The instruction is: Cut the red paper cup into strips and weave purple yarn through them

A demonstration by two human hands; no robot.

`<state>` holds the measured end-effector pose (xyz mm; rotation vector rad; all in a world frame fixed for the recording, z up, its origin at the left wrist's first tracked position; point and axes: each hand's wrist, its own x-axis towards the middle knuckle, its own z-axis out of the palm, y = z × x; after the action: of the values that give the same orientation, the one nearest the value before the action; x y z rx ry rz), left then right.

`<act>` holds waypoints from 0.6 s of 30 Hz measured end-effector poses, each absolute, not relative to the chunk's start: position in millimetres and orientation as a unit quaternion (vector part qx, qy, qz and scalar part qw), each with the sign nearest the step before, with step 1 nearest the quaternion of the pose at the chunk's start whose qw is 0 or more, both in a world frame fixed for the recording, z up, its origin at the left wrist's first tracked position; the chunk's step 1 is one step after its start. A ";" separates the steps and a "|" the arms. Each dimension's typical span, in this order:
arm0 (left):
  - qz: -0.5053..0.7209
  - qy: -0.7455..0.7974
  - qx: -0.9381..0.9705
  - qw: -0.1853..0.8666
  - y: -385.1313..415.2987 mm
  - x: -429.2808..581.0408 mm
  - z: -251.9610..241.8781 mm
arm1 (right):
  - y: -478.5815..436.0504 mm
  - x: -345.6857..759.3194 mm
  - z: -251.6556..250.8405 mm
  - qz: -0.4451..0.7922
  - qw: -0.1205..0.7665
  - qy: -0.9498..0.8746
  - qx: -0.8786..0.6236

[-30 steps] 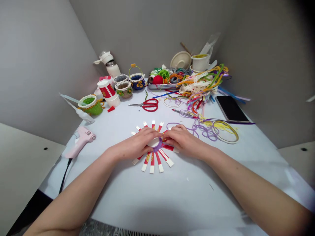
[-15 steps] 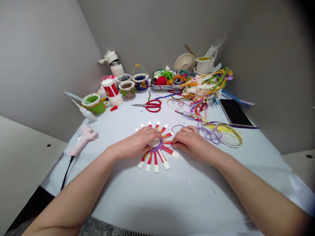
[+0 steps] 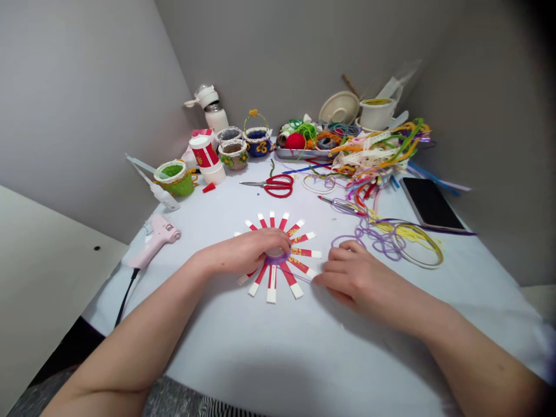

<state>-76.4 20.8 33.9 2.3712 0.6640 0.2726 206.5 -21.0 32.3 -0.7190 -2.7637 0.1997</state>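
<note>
A paper cup cut into red and white strips lies splayed like a sun on the table, with purple cord wound around its round base. My left hand grips the cup's base from the left, fingers over its rim. To the right, my right hand pinches the purple cord, which runs from the base across the lower right strips to its fingertips. More purple cord lies in loose loops beyond my right hand.
Red-handled scissors and a red pen-like tool lie behind the cup. At left are a pink glue gun and a green basket. A yarn tray, ribbons and a phone stand farther back and right.
My right hand has moved right and toward me, drawing out a longer stretch of cord from the base. The strips have turned slightly under my left hand. The whole view has shifted a little.
</note>
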 end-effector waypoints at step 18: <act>0.100 0.236 0.897 0.360 21.0 -73.8 42.3 | -42.4 200.8 28.4 -0.052 0.078 -0.964 -0.248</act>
<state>-73.8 21.0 42.3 2.3129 0.6093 0.2567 200.8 -42.4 28.4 -0.7411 -2.8868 -0.1570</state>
